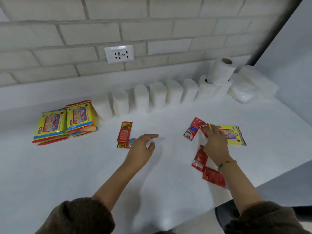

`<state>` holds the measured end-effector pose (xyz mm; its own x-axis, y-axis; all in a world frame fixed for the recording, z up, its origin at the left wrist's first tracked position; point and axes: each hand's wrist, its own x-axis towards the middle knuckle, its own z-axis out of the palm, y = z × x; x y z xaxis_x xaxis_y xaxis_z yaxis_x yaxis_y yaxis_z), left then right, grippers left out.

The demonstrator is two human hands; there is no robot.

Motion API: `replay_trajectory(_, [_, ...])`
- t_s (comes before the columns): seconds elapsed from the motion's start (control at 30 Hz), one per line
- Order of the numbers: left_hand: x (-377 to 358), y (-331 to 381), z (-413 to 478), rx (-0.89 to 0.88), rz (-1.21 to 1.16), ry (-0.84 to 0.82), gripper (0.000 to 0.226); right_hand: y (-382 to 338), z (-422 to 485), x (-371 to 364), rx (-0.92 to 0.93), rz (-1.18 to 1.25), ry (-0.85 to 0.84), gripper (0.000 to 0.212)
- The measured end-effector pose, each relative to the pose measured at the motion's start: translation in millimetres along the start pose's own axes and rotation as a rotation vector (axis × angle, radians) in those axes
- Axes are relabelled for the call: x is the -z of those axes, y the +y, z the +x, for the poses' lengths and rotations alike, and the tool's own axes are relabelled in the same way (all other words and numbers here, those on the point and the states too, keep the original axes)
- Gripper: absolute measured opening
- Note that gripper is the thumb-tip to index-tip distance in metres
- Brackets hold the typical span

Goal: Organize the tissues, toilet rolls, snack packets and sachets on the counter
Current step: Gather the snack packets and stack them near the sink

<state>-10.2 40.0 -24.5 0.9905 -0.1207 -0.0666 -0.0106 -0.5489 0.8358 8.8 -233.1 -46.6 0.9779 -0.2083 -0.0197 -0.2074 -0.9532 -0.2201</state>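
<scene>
Two piles of yellow snack packets [50, 126] lie at the left of the white counter [84, 166]. A row of white tissue packs [157, 97] stands along the back. Toilet rolls [221, 71] are stacked at the back right. Red sachets [124, 133] lie mid-counter, and my left hand [143, 145] hovers open just right of them. My right hand [215, 142] rests its fingers on a red sachet [203, 128] beside another yellow snack packet [234, 135]. More red sachets [200, 160] lie under and near my right wrist.
A wall socket [119, 54] sits on the white brick wall behind. A crumpled clear plastic bag [251, 85] lies in the back right corner. The counter's front edge runs diagonally at the right, with a dark object [226, 213] below it.
</scene>
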Motion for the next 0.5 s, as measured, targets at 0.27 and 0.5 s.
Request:
replay_trajectory(0.27, [-50,31,17,0.026,0.045,0.004,0.03,74,61,36,0.007,-0.357,-0.402,0.082])
replay_trajectory(0.5, [-87,52,37,0.002,0.087,-0.038,0.029,98,69,41,0.13,-0.343,-0.361,0.081])
